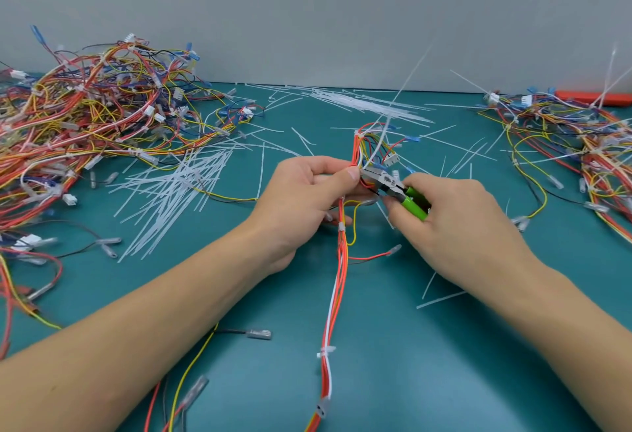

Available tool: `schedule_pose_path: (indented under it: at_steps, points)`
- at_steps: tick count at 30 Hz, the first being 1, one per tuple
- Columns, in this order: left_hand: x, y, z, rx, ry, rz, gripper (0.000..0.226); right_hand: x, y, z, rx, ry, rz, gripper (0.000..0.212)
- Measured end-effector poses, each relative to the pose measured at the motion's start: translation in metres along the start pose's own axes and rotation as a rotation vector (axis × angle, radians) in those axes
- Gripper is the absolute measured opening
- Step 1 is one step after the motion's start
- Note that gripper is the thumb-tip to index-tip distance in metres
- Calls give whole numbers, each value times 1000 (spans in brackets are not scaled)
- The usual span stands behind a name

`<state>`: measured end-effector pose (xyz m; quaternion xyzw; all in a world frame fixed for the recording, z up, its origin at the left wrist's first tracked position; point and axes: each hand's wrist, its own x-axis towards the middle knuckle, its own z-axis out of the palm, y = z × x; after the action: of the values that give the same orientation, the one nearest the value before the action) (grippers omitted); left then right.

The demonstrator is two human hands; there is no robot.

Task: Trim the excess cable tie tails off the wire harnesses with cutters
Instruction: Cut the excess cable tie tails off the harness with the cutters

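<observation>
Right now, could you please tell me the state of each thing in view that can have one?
left hand: pinches the held harness.
right hand: grips the cutters' green handles.
cutters: tip at the held harness beside the left thumb.
held harness: lifted, one long tie tail uncut.
left harness pile: heaped, tangled.
right harness pile: heaped, tails sticking up.
cut tails: scattered on the mat.

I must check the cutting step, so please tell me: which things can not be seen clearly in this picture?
- Head view: the cutters' tips are hidden behind the left hand's thumb, so the cut point is unseen.
- The green handles are mostly covered by the right hand.
- The harness runs off the bottom edge.
- The orange object is cut by the right edge.
</observation>
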<state>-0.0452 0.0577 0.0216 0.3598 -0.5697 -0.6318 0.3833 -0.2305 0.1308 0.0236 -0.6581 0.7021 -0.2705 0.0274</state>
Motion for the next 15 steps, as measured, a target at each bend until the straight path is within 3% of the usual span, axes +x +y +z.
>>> schedule_pose_path:
  at_steps: [15]
  points:
    - [-2, 2, -1, 22, -28, -4, 13, 2, 3, 0, 94, -62, 68, 55]
